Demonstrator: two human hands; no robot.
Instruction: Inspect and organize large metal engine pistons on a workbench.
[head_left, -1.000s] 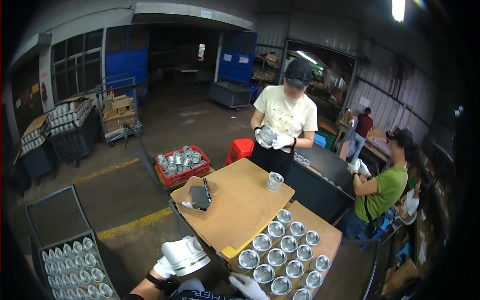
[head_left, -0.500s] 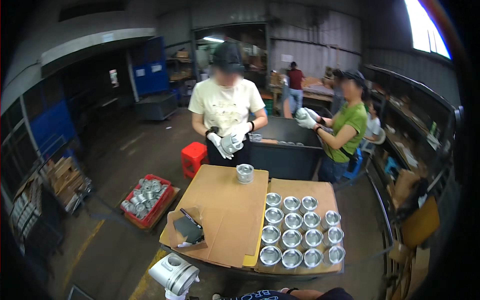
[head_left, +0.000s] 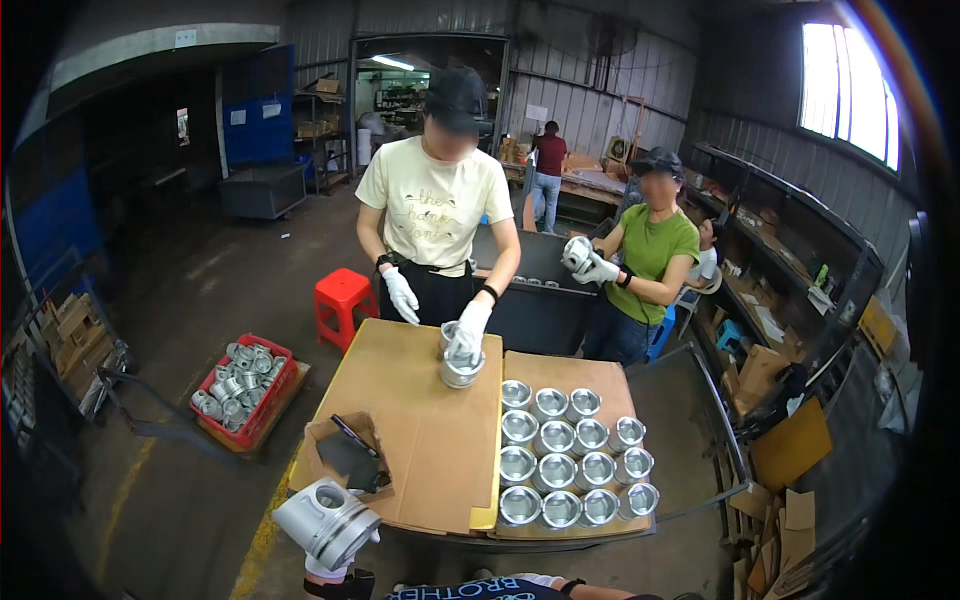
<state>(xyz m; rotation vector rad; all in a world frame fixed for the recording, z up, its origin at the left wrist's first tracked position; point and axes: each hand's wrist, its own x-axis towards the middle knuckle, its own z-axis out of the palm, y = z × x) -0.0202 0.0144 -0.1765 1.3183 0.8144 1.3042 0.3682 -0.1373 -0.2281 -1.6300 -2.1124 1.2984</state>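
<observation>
From afar I see white gloves (head_left: 322, 571) on the left hand (head_left: 328, 568) and right hand (head_left: 541, 579), a wide black left wristband (head_left: 345, 586), a slimmer black right strap (head_left: 572, 586), and a dark top (head_left: 505, 585) with pale-blue lettering (head_left: 455, 593).

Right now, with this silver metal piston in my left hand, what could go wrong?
If the grip of your white-gloved left hand slips, the silver cylindrical metal piston could drop to the dark floor, as it appears held beyond the brown cardboard-topped table. Swinging it might knock the open brown cardboard box just past it. The front row of upright silver pistons stands near the table's edge, so a bump could tip one off.
</observation>
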